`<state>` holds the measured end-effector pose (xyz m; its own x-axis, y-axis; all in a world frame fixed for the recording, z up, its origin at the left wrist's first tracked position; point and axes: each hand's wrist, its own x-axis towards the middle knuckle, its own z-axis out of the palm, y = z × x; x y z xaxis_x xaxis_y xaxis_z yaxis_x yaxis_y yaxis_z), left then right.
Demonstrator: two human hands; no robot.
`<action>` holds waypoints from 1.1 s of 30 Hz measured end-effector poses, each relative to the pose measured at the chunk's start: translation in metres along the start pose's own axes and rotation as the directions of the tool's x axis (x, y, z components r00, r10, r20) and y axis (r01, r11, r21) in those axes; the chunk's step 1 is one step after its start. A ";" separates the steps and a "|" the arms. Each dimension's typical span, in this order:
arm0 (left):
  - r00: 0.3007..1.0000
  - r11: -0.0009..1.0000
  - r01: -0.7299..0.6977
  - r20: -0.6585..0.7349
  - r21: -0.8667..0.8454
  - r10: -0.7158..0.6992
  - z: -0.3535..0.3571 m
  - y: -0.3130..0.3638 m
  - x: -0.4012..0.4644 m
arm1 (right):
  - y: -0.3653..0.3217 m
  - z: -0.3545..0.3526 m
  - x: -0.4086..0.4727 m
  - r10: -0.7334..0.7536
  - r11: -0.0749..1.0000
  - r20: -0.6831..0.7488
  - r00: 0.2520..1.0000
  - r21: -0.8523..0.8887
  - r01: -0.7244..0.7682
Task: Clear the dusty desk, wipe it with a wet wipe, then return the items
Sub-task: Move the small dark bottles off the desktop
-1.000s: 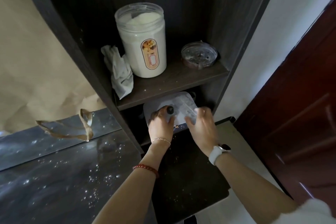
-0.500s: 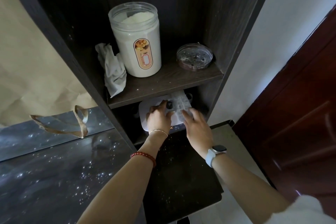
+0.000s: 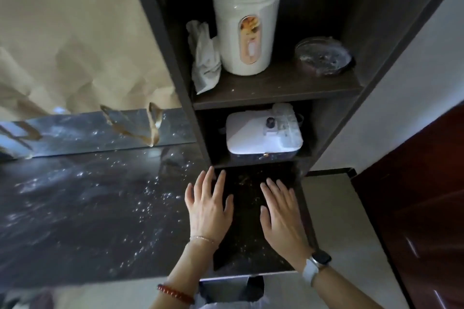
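Bench [image 3: 88, 208] left of the left grip: dark glossy top, speckled with pale dust all over. Nothing standing on the visible part, so clearing looks done or nearly so. No wipe streaks and no wet wipe in either hand, so my read is the wiping hasn't started and the return of items is all still to come.

Torn brown paper [image 3: 62, 32] hangs on the wall beyond it, well up and left of the grips.

Left grip [image 3: 208, 208]: fingers straight and spread, palm down over the bench edge, holding nothing. Can't tell if it touches the surface or hovers just above.

Shelf unit directly ahead of both grips. Upper shelf: crumpled white cloth [image 3: 204, 57], touching it a tall jar of white powder [image 3: 247, 20], then a small lidded clear container [image 3: 324, 56] further right. Lower shelf, just beyond the fingertips: white box appliance [image 3: 263, 133], parked fully inside the compartment, apart from both hands.

Right grip [image 3: 283, 213]: same state, fingers extended and slightly apart, palm down over the dark bench section below the shelf, empty. Dust flecks show between the two grips.
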<state>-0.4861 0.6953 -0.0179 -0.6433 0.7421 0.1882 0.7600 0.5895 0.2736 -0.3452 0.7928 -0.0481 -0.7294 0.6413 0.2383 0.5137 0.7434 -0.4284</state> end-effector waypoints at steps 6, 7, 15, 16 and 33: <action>0.933 0.936 0.346 0.076 0.070 -0.351 -0.028 -0.105 -0.090 | -0.074 0.047 -0.028 -0.141 0.990 0.244 0.959 0.007 0.143; 0.914 0.915 0.399 0.056 0.059 -0.402 -0.037 -0.120 -0.101 | -0.090 0.054 -0.030 -0.179 0.984 0.250 0.952 0.032 0.176; 0.793 0.792 0.609 -0.016 -0.041 -0.610 -0.078 -0.234 -0.183 | -0.235 0.123 -0.045 -0.363 0.932 0.347 0.865 0.123 0.342; 0.791 0.791 0.611 -0.011 -0.037 -0.612 -0.081 -0.247 -0.192 | -0.251 0.131 -0.048 -0.371 0.928 0.364 0.854 0.126 0.350; 0.676 0.684 0.724 -0.105 -0.087 -0.729 -0.187 -0.527 -0.228 | -0.503 0.242 -0.021 -0.499 0.864 0.485 0.718 0.217 0.454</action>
<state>-0.7570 0.1558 -0.0284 -0.9989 0.0387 0.0269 0.0463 0.9130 0.4053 -0.6981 0.3594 -0.0484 -0.9993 -0.0026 -0.0375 0.0146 0.8924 -0.4511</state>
